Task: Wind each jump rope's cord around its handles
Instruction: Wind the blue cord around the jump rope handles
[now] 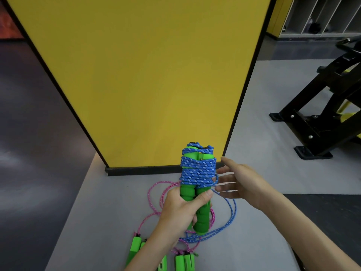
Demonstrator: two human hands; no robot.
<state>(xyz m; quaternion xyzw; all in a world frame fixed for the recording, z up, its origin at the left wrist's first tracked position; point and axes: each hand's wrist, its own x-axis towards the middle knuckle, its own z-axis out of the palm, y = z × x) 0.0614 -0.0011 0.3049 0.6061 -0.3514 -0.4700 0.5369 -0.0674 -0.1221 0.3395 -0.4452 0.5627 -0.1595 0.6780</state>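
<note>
At seven o'clock on the grey floor, spare green handles lying flat, loops of pink cord trailing up from them. Just right of that, near six o'clock, left hand clamped around the lower half of a pair of green foam handles, thumb pressed across the front, pair held upright side by side. Wound tight around the upper half, many turns of blue cord, crossing over the tops. Hanging from the wraps at five o'clock, a loose blue tail, curving down toward the floor. At four o'clock, right hand with fingers straight and spread, blurred, tips just beside the wraps; hooked on the cord or not, impossible to tell. Behind at twelve o'clock, a yellow panel; at three o'clock, a black metal frame.
</note>
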